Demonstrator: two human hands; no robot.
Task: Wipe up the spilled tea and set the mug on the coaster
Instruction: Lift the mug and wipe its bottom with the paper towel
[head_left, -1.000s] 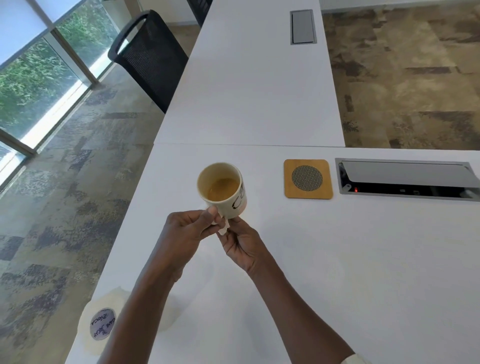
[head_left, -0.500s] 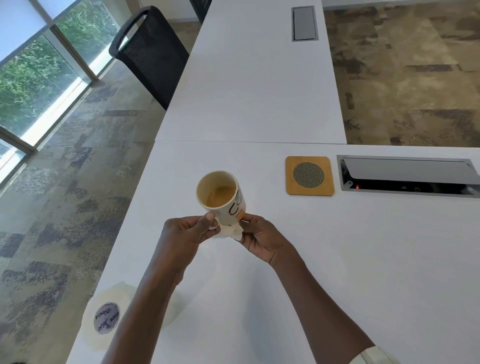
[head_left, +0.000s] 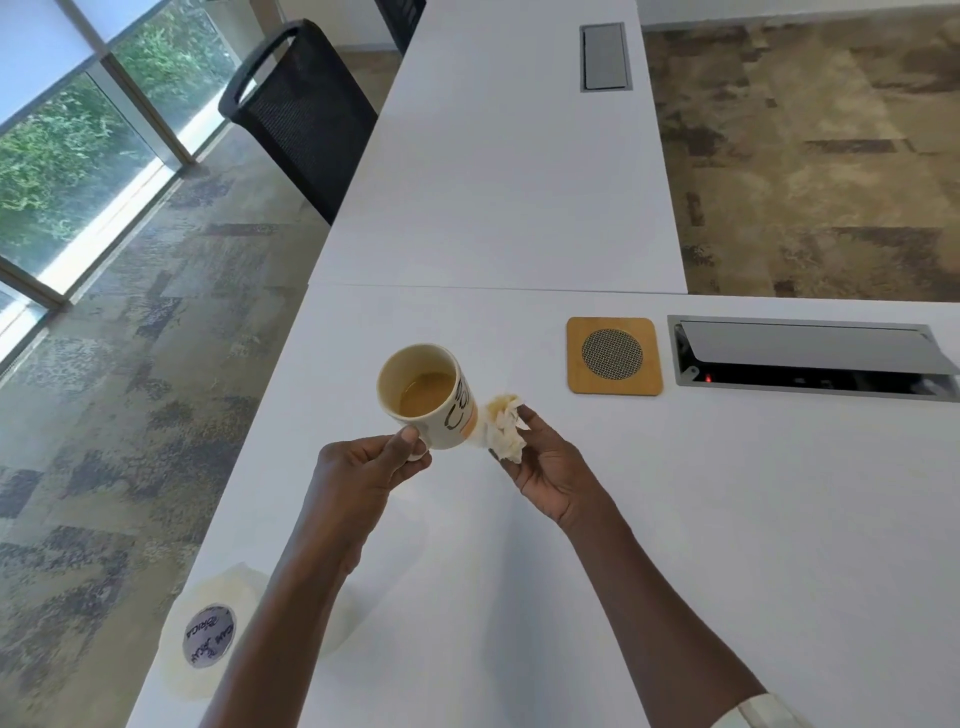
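A cream mug (head_left: 428, 397) with black lettering and tea inside is held above the white table (head_left: 727, 519), tilted away from me. My left hand (head_left: 363, 467) grips it by the handle. My right hand (head_left: 545, 462) holds a crumpled, tea-stained tissue (head_left: 504, 423) just right of the mug's lower side. A square wooden coaster (head_left: 614, 356) with a round mesh centre lies flat on the table, to the right of and beyond the mug. No spilled tea shows on the table.
A tissue roll (head_left: 208, 634) with a grey label lies at the table's near left edge. An open cable box (head_left: 810, 358) is set into the table right of the coaster. A black mesh chair (head_left: 301, 109) stands far left.
My right hand has drawn the tissue out from under the mug to its right side. The mug has stayed in my left hand.
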